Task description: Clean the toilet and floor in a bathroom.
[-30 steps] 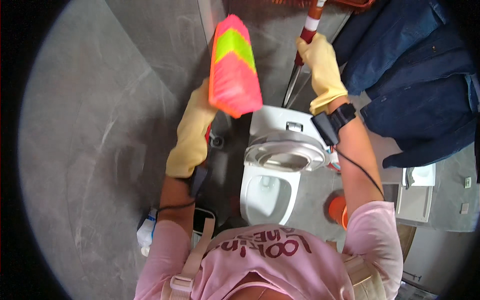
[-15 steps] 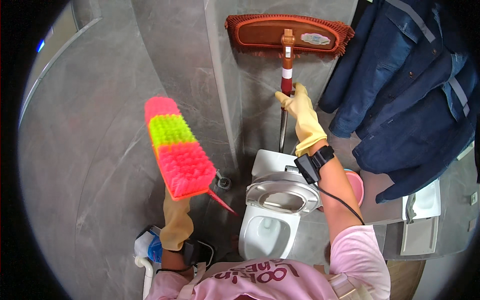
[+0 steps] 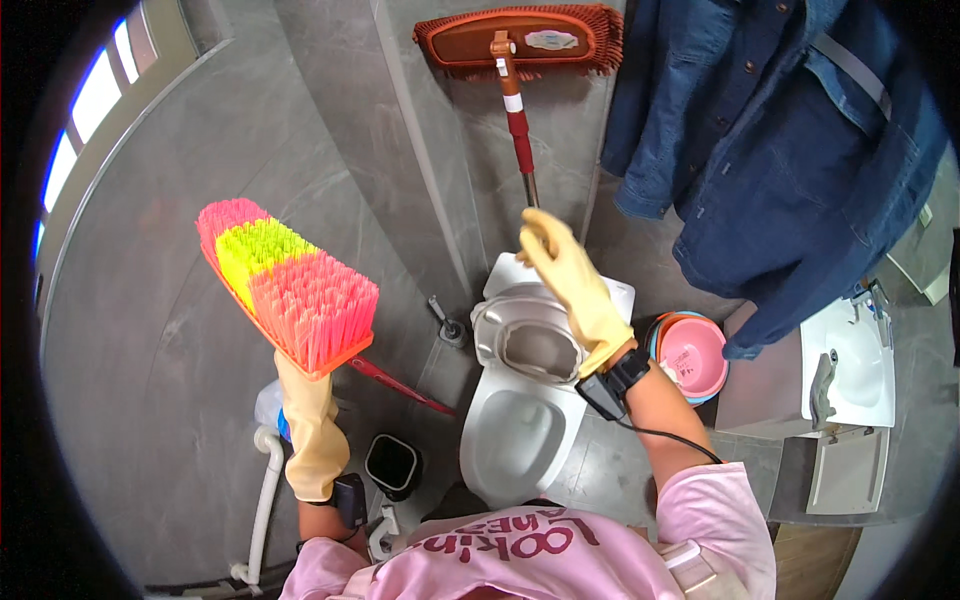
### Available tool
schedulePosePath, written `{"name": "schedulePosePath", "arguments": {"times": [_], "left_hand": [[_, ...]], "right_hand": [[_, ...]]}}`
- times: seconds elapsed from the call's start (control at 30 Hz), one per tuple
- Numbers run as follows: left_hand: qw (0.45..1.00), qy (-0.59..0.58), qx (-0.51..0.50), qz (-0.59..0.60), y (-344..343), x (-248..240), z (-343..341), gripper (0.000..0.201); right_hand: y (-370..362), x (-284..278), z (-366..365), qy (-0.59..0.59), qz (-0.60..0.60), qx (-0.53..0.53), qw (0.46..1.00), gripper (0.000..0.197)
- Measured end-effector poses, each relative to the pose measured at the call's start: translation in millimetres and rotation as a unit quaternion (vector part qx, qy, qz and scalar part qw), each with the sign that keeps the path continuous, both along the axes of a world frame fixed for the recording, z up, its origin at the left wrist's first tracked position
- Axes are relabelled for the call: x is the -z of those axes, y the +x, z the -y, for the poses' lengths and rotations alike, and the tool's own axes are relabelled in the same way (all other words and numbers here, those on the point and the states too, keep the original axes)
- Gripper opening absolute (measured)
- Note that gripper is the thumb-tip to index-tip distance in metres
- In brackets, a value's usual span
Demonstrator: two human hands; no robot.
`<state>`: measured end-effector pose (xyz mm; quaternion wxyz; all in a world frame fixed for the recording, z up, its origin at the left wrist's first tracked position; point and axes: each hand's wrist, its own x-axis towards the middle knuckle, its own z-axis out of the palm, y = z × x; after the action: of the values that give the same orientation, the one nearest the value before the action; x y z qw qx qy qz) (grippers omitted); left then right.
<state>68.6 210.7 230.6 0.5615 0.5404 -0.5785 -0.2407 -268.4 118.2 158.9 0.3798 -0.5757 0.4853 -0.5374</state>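
My left hand [image 3: 307,415], in a cream rubber glove, grips a broom just below its head; the fingers are hidden behind it. The broom [image 3: 300,290] has pink and yellow-green bristles turned up, and its red handle slants down toward the toilet. My right hand [image 3: 572,285], gloved alike, is over the toilet tank with fingers loosely bent and apart, seemingly holding nothing. Just beyond its fingertips, the pole of a mop [image 3: 517,125] passes behind the hand. The mop's wide brown-red head leans upright against the grey wall.
Below my right hand stands the white toilet [image 3: 520,440], seat raised. A toilet brush [image 3: 450,328] and a black bin [image 3: 393,466] are to its left. Pink basins [image 3: 693,355] stand right, near a white sink [image 3: 850,370]. Denim jackets [image 3: 770,170] hang at upper right.
My right hand has come away from the mop's red grip, down toward the toilet. The broom has moved left and tilted with my left hand. The view has shifted.
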Motion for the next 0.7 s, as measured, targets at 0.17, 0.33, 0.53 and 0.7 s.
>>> {"name": "schedulePosePath", "arguments": {"times": [0.17,0.33,0.53,0.7], "left_hand": [[0.999,0.013,-0.029,0.008,1,0,-74,0.024],[0.999,0.013,-0.036,0.008,4,7,-131,0.022],[0.999,0.010,-0.030,0.007,11,13,-183,0.021],[0.994,-0.082,-0.034,-0.061,27,33,-240,0.023]], "right_hand": [[21,31,-105,0.054,0.069,-0.147,0.985,0.044],[37,87,-179,0.156,0.138,-0.189,0.960,0.042],[58,136,-278,0.169,0.035,-0.256,0.951,0.035],[74,176,-364,0.188,-0.055,-0.289,0.937,0.037]]}}
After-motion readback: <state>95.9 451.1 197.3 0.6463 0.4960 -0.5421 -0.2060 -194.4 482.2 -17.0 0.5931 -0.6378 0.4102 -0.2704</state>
